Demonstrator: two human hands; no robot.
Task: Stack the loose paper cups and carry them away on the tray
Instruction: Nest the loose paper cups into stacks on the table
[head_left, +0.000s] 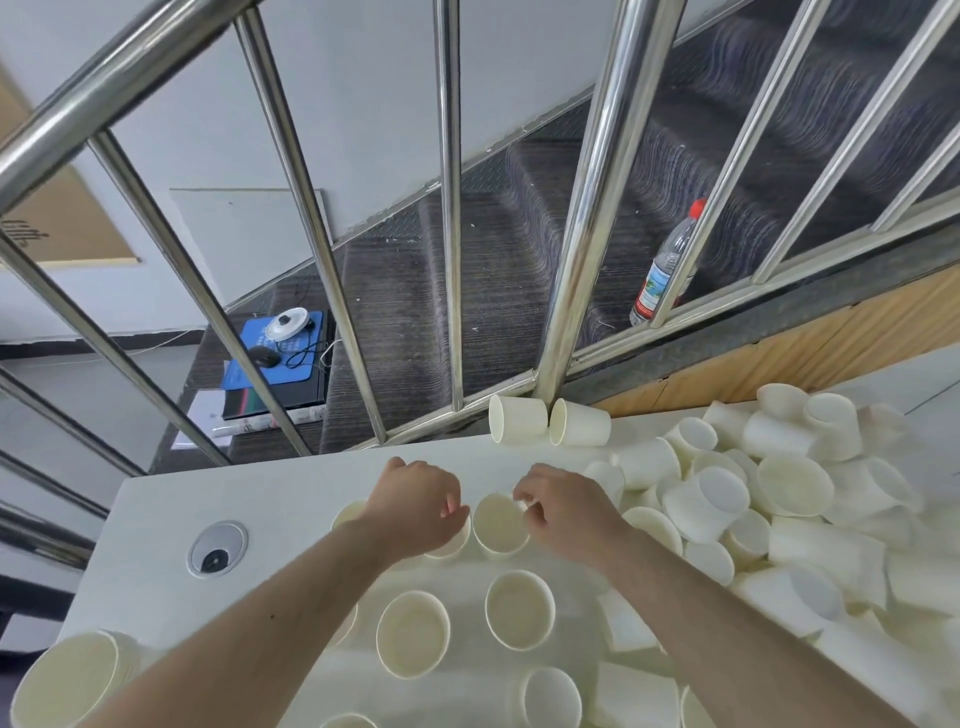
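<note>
White paper cups cover the white table. A big loose heap of cups lies at the right, many on their sides. Several upright cup stacks stand in front of me. My right hand pinches the rim of an upright cup at the middle. My left hand is curled over another upright cup just left of it, mostly hiding it. A tall stack lies on its side at the near left. No tray is in view.
A steel stair railing runs along the table's far edge, with stairs beyond. Two cups lie on their sides against the railing. A water bottle stands behind the bars. A round cable grommet sits in the table at left.
</note>
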